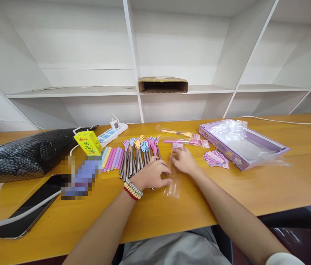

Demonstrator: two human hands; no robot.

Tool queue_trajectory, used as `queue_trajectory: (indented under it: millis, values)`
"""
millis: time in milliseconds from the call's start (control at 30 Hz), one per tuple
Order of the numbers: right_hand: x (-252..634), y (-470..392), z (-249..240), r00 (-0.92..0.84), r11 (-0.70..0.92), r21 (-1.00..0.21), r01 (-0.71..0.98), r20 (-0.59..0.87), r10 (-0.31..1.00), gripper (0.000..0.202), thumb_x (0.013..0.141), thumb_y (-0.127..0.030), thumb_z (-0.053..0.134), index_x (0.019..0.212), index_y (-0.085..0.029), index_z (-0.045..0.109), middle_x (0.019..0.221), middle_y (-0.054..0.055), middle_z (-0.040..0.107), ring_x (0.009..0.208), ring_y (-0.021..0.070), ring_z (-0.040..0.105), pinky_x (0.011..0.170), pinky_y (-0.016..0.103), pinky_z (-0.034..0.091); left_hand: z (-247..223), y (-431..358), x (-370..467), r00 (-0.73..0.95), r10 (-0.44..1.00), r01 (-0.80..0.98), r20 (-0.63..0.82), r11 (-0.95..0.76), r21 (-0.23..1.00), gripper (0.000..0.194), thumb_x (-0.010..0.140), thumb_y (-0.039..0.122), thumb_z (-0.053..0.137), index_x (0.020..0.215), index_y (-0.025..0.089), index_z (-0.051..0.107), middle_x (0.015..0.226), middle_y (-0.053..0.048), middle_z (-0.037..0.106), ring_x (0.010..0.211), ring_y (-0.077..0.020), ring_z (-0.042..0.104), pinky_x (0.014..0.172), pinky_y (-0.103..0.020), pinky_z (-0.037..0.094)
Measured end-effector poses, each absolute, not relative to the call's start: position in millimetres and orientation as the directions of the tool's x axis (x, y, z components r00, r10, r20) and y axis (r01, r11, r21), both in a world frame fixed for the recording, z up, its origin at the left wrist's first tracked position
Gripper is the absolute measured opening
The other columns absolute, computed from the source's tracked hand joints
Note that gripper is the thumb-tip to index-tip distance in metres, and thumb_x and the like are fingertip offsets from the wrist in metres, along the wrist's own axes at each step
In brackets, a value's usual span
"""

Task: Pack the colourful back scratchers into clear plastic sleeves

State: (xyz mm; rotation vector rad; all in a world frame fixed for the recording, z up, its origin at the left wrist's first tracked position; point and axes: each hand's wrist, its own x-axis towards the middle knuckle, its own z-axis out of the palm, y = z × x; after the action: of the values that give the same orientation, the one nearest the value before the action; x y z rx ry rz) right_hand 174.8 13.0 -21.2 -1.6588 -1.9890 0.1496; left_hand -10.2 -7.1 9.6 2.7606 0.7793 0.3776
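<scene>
A long clear plastic bag [175, 186] lies flat on the table between my hands. My right hand [185, 161] has its fingers curled down onto the upper part of this bag, just below a small pink-purple card [177, 145]. On the other side, my left hand [153, 172] has thumb and fingers apart at the bag's left edge, holding nothing visible. Partly behind it lie several back scratchers [130, 163] with metal rods and coloured hand-shaped heads. Beyond are two bagged back scratchers, one yellow [172, 131] and one pink [181, 141].
Coloured tubes [113, 159] lie left of the scratchers, near a yellow drink carton [88, 142], a power strip [113, 134] and a phone [27, 209]. Printed cards [216, 159] and a purple box [221, 147] are on the right. Black wrapped packaging [28, 152] sits far left.
</scene>
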Motion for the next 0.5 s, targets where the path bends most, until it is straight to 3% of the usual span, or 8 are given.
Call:
queue_trajectory:
  millis: [167,367,500]
  values:
    - [179,12,-22,-0.164,0.221,-0.33,0.918,0.193,0.967,0.03,0.076,-0.036,0.053,0.098,-0.018,0.061,0.117,0.011,0.056,0.105,0.0297,0.044,0.083,0.041,0.033,8,-7,-9,0.822,0.5,0.444,0.272,-0.862,0.243,0.02,0.082,0.031,0.05,0.084,0.021,0.067,0.07,-0.002,0.063,0.075,-0.0166,0.055,0.089,-0.038,0.029]
    - [173,9,-22,-0.382,0.446,-0.418,0.791,0.231,0.895,0.024,0.078,-0.028,0.051,0.099,-0.02,0.059,0.097,0.006,0.063,0.093,0.0202,0.052,0.081,0.034,0.034,0,1,-10,0.751,0.545,0.525,0.372,-0.835,0.163,0.021,0.086,0.025,0.042,0.089,0.019,0.063,0.086,-0.004,0.063,0.089,-0.0184,0.054,0.087,-0.036,0.032]
    - [174,10,-25,-0.341,0.43,-0.422,0.798,0.272,0.9,0.031,0.076,-0.027,0.053,0.107,-0.019,0.057,0.104,0.008,0.061,0.098,0.0214,0.049,0.086,0.034,0.032,-2,2,-11,0.746,0.562,0.541,0.356,-0.824,0.168,0.018,0.084,0.028,0.046,0.092,0.019,0.06,0.094,-0.005,0.063,0.097,-0.0207,0.053,0.089,-0.037,0.033]
